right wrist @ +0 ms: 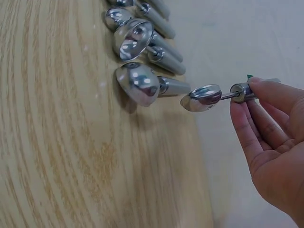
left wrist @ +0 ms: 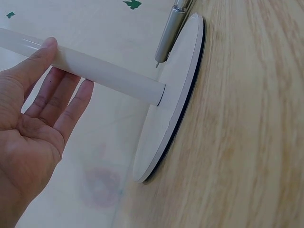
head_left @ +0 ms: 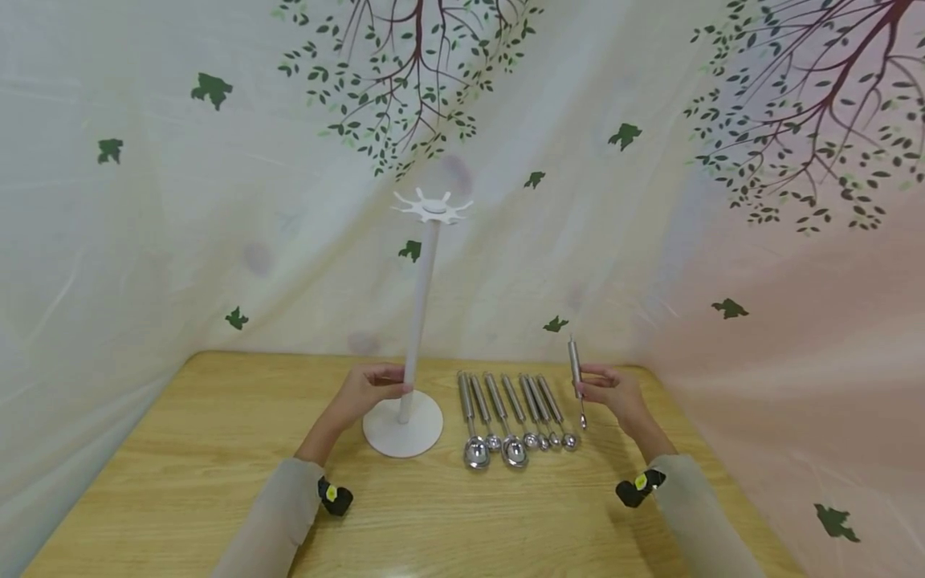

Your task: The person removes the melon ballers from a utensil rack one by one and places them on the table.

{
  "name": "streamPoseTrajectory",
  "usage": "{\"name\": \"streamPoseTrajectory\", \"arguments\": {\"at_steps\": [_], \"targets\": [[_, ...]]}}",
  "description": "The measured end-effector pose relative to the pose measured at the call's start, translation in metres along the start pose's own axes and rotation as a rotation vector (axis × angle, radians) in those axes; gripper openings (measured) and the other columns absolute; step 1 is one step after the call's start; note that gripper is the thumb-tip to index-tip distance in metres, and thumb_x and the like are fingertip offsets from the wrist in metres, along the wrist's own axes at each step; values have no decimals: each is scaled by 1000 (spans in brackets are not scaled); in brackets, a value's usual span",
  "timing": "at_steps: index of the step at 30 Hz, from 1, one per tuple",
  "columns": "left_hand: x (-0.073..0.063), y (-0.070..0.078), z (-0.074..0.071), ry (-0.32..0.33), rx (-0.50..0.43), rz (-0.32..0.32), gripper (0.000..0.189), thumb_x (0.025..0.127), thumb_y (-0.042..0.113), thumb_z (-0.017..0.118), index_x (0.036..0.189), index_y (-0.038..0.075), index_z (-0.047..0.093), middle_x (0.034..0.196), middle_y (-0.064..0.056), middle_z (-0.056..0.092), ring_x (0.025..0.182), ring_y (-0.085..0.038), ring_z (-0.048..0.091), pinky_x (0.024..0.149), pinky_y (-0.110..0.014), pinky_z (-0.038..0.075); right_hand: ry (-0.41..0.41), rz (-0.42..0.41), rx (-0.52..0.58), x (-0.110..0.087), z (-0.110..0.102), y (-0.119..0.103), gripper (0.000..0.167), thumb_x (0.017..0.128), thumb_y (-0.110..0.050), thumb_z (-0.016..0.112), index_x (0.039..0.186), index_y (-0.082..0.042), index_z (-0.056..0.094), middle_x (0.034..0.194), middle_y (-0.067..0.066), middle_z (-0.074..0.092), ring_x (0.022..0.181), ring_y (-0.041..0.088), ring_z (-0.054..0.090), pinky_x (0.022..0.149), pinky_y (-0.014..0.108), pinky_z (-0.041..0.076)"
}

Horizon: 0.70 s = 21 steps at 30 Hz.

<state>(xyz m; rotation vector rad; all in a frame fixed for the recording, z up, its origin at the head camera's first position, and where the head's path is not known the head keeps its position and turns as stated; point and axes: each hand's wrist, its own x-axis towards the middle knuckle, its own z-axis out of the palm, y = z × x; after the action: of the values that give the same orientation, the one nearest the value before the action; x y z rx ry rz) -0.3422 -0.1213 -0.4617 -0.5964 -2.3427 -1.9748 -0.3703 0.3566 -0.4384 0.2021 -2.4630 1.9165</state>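
Observation:
A white stand (head_left: 421,321) with a round base (head_left: 390,437) and a hooked top (head_left: 433,207) rises from the table. Low on its pole (left wrist: 109,76), my left hand (head_left: 372,387) grips it between thumb and fingers. My right hand (head_left: 614,393) pinches the handle of a small metal melon baller (head_left: 575,365), held upright with its bowl (right wrist: 202,98) downward and clear of the table. To its left, several metal scoops and ballers lie in a row, handles away from me; the largest are a scoop (head_left: 476,453) and another scoop (head_left: 515,452).
The wooden table (head_left: 462,522) runs back to a pale fabric backdrop (head_left: 311,241) printed with leaves and branches. A second sheet of fabric hangs along the right side. Each wrist carries a small black camera, such as the left one (head_left: 336,498).

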Motion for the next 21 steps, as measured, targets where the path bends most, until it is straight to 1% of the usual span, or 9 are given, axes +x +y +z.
{"name": "streamPoseTrajectory", "arguments": {"at_steps": [5,7,8,11,14,18,21], "targets": [[0,0,0,4,-3,-5,35,90,9,78,120,-8,70,117,-26,72,102,-22,73,88,-29,61,-8,17,-39,3,1,8,54,92,-2,74,139,13,52,98,1,78,84,9,75,85,33,63],[0,0,1,2,-5,-9,35,90,8,78,120,-8,70,117,-27,72,102,-21,73,88,-29,61,-10,21,-58,2,1,10,54,92,-3,74,139,13,52,98,3,78,83,10,75,84,32,63],[0,0,1,1,-6,-9,35,90,9,78,120,-8,70,117,-27,72,102,-20,73,88,-28,61,-13,22,-71,2,1,10,53,92,-3,73,138,13,53,99,5,78,83,11,76,84,32,63],[0,1,2,-4,-8,-2,35,90,9,78,119,-8,70,117,-27,72,101,-18,73,88,-28,61,-18,26,-104,0,1,11,52,93,-2,73,138,14,52,107,19,76,84,13,76,83,33,63],[-1,1,1,-7,0,6,34,90,9,77,119,-8,70,116,-26,73,98,-14,73,88,-26,60,-25,18,-131,-1,1,14,49,93,0,72,136,15,54,112,30,72,83,14,76,82,35,64],[0,0,1,-3,9,10,34,90,9,78,119,-7,71,115,-23,74,96,-10,73,87,-25,60,-33,8,-161,0,2,19,46,92,2,72,133,16,55,112,34,70,83,14,75,78,36,64],[0,0,0,-1,10,10,34,90,10,78,119,-7,71,116,-23,74,97,-11,73,88,-26,60,-34,13,-189,0,4,20,45,91,2,72,131,17,57,111,35,70,84,16,75,76,36,64]]}}
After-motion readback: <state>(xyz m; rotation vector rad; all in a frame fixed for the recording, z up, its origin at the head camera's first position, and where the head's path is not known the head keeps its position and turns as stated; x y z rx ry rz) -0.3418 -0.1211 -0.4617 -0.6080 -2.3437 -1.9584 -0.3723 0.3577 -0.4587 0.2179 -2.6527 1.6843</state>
